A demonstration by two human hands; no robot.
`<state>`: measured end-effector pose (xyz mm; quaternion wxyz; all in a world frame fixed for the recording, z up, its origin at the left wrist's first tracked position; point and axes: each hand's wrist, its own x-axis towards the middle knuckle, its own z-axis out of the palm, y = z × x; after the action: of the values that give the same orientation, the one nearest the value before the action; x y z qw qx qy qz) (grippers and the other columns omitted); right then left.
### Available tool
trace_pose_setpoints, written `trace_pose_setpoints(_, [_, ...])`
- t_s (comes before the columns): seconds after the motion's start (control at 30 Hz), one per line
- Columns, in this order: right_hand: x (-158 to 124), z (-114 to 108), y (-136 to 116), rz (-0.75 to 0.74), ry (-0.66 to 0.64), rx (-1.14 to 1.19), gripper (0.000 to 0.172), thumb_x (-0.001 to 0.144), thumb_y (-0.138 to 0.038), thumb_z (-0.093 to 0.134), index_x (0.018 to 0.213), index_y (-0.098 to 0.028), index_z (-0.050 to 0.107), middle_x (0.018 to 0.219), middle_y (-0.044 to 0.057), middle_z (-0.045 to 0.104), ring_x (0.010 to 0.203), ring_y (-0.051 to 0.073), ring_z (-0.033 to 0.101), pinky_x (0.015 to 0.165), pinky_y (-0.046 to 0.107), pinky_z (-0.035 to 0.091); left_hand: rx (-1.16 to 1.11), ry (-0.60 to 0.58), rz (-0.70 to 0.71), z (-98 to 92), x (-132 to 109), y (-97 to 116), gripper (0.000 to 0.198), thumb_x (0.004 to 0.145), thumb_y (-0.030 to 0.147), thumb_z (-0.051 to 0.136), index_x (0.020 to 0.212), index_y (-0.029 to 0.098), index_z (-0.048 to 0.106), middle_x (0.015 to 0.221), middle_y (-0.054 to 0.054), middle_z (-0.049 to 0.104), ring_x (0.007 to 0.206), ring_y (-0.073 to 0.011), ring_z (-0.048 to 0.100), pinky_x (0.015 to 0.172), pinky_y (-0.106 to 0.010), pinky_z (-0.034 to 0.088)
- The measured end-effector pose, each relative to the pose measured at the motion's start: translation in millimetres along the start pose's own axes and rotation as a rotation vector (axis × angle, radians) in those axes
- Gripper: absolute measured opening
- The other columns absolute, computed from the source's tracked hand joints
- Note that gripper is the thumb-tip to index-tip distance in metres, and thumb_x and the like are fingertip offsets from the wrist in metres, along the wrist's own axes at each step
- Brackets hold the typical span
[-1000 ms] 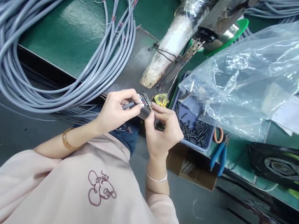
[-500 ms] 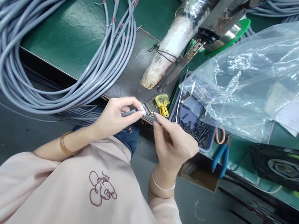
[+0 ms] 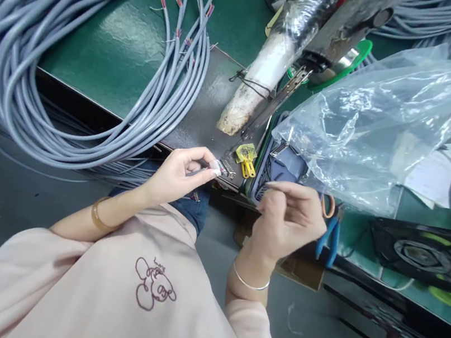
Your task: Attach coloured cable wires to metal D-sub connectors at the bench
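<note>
My left hand (image 3: 184,174) is closed, thumb and forefinger pinching the end of a grey cable, most of which the hand hides. Small sleeved wire ends (image 3: 222,167) stick out past the fingertips, beside a row of metal pins (image 3: 229,171) at the bench edge. My right hand (image 3: 288,218) hovers over the near side of a blue-grey tray (image 3: 254,187), fingers bent and thumb a little apart. Nothing shows between them. The hand covers most of the short black tubes in that tray. A yellow clip-like piece (image 3: 247,164) lies between the two hands.
Coiled grey cables (image 3: 16,64) with stripped ends fill the left. A wrapped white post (image 3: 249,91) and a soldering iron-like metal tool (image 3: 276,100) slope down at the centre. A clear plastic bag (image 3: 367,128) overhangs the tray. Blue-handled pliers (image 3: 329,238) hang at the right.
My right hand has left the wire ends and moved right, over the tray, its fingers loosening. My left hand keeps its pinch in nearly the same place. The view has shifted slightly.
</note>
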<state>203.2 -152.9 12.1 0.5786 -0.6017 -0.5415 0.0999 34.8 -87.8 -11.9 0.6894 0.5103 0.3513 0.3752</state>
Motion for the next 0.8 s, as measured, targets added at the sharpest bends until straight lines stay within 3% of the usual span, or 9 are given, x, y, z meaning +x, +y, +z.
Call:
trace_pose_setpoints(0.13, [1, -11, 7, -0.034, -0.091, 0.1, 0.046, 0.094, -0.064, 0.057, 0.106, -0.024, 0.076, 0.065, -0.002, 0.062, 0.051, 0.013, 0.056, 0.047, 0.026, 0.044, -0.064, 0.024, 0.003, -1.4, 2, -3, 0.018, 0.075, 0.027, 0.077, 0.079, 0.015, 0.064, 0.065, 0.003, 0.059, 0.046, -0.0032, 0.04, 0.043, -0.017, 0.032])
trace_pose_setpoints(0.23, [-1, -22, 14, -0.132, -0.276, -0.117, 0.033, 0.092, -0.048, 0.068, 0.114, -0.025, 0.074, 0.095, 0.004, 0.078, 0.085, 0.022, 0.075, 0.082, 0.04, 0.062, -0.098, 0.064, 0.04, -3.1, 4, -5, 0.019, 0.073, 0.026, 0.079, 0.079, 0.015, 0.064, 0.076, -0.001, 0.067, 0.05, -0.0038, 0.049, 0.045, -0.017, 0.039])
trace_pose_setpoints(0.3, [-4, -30, 20, -0.211, -0.372, -0.253, 0.019, 0.09, -0.033, 0.073, 0.108, -0.026, 0.075, 0.102, 0.004, 0.08, 0.1, 0.025, 0.077, 0.105, 0.052, 0.057, -0.108, 0.062, 0.029, -5.1, 4, -5, 0.02, 0.074, 0.027, 0.079, 0.078, 0.015, 0.064, 0.073, 0.0, 0.066, 0.048, -0.0035, 0.048, 0.043, -0.017, 0.037])
trace_pose_setpoints(0.4, [-8, -37, 24, -0.269, -0.425, -0.318, 0.009, 0.091, -0.019, 0.07, 0.09, -0.025, 0.075, 0.097, 0.0, 0.082, 0.107, 0.026, 0.077, 0.119, 0.063, 0.043, -0.133, 0.032, -0.013, -8.2, 5, -5, 0.023, 0.074, 0.03, 0.08, 0.076, 0.015, 0.064, 0.069, -0.001, 0.067, 0.042, -0.0021, 0.04, 0.039, -0.017, 0.032])
trace_pose_setpoints(0.47, [-10, -38, 22, -0.277, -0.397, -0.257, 0.014, 0.093, -0.017, 0.065, 0.088, -0.025, 0.075, 0.086, -0.001, 0.081, 0.092, 0.024, 0.08, 0.115, 0.063, 0.049, -0.158, 0.021, -0.037, -9.2, 5, -5, 0.024, 0.074, 0.031, 0.081, 0.074, 0.015, 0.062, 0.071, -0.003, 0.069, 0.04, -0.0013, 0.037, 0.038, -0.018, 0.03])
trace_pose_setpoints(0.53, [-13, -35, 14, -0.307, -0.308, -0.117, 0.016, 0.096, -0.02, 0.061, 0.092, -0.025, 0.076, 0.063, -0.005, 0.072, 0.059, 0.017, 0.074, 0.087, 0.049, 0.065, -0.169, 0.02, -0.056, -8.9, 6, -4, 0.025, 0.073, 0.03, 0.081, 0.073, 0.015, 0.062, 0.072, -0.003, 0.07, 0.04, -0.0009, 0.036, 0.037, -0.018, 0.029])
trace_pose_setpoints(0.63, [-17, -27, -2, -0.353, -0.084, 0.01, 0.019, 0.1, -0.029, 0.057, 0.101, -0.025, 0.076, 0.044, -0.01, 0.049, 0.029, 0.008, 0.041, 0.038, 0.026, 0.044, -0.143, 0.026, -0.06, -6.7, 6, -4, 0.023, 0.073, 0.029, 0.08, 0.072, 0.015, 0.062, 0.067, -0.001, 0.067, 0.041, -0.0015, 0.037, 0.038, -0.017, 0.029])
trace_pose_setpoints(0.7, [-18, -22, -11, -0.251, -0.034, -0.026, 0.019, 0.098, -0.027, 0.06, 0.114, -0.025, 0.071, 0.051, -0.009, 0.056, 0.031, 0.007, 0.043, 0.036, 0.023, 0.037, -0.095, 0.045, -0.02, -4.5, 6, -5, 0.02, 0.072, 0.027, 0.078, 0.071, 0.015, 0.063, 0.067, -0.001, 0.067, 0.044, -0.0024, 0.041, 0.041, -0.017, 0.032])
trace_pose_setpoints(0.8, [-16, -15, -15, -0.108, -0.133, -0.125, 0.027, 0.097, -0.017, 0.06, 0.123, -0.026, 0.062, 0.077, -0.005, 0.076, 0.051, 0.011, 0.068, 0.046, 0.022, 0.052, 0.014, 0.095, 0.091, -1.2, 4, -8, 0.015, 0.075, 0.026, 0.074, 0.071, 0.015, 0.065, 0.073, -0.002, 0.07, 0.054, -0.0057, 0.053, 0.051, -0.018, 0.041])
